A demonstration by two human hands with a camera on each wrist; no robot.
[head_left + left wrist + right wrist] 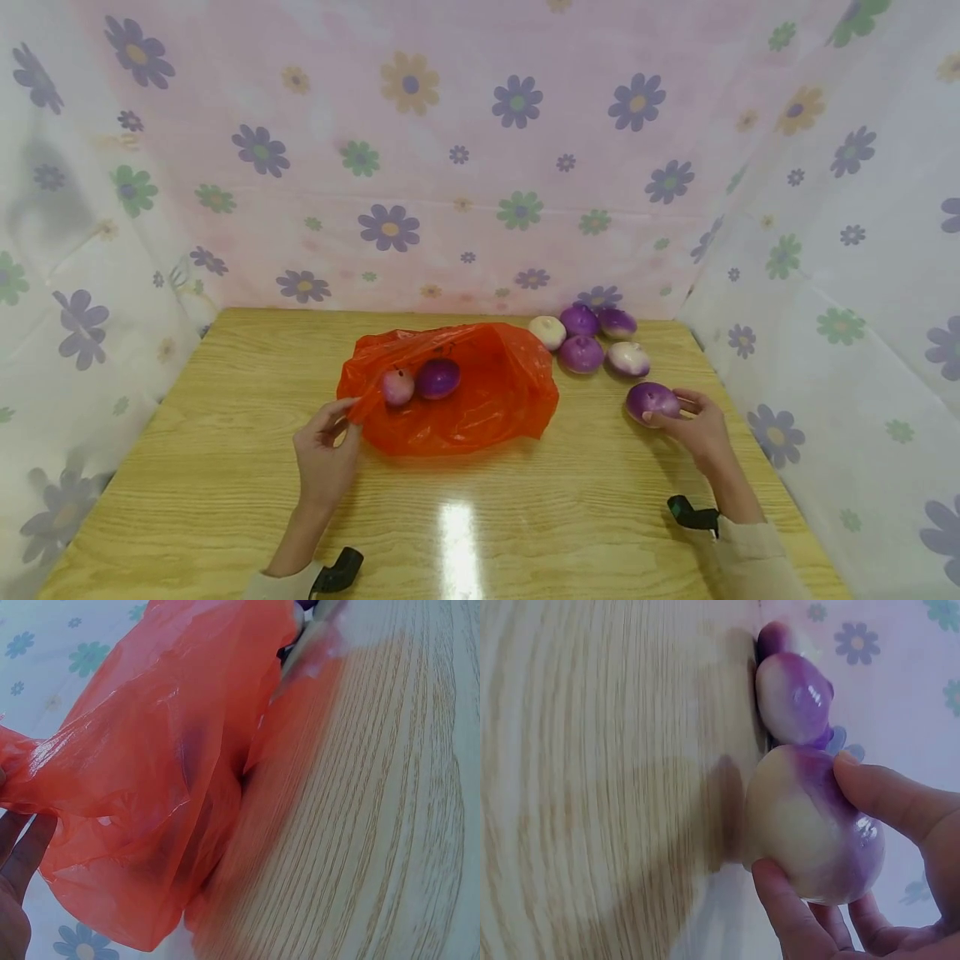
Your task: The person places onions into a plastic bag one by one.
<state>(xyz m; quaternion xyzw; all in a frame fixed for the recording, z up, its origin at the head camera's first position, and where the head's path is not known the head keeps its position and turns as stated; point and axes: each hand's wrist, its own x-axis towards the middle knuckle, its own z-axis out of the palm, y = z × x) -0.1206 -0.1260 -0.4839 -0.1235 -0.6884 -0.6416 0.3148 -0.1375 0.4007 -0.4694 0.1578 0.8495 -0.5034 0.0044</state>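
My left hand [327, 454] pinches the left edge of a red plastic bag [457, 433], whose mouth faces me. Inside lie two purple turnips, the left one [397, 387] partly behind the film and the right one [438, 379] in plain sight. In the left wrist view the fingers [28, 851] hold bunched bag film [127, 795]. At the right, my right hand [697, 425] grips a purple-and-white turnip [651, 403] between thumb and fingers. The right wrist view shows this turnip [810, 825] from its side, slightly off the wooden table, the thumb on its purple top.
Several more turnips cluster at the back right: a white one [547, 333], purple ones [581, 355] and a white-and-purple one [628, 360]. The wooden table [555, 508] ends at flower-printed cloth walls [450, 275] behind and on both sides.
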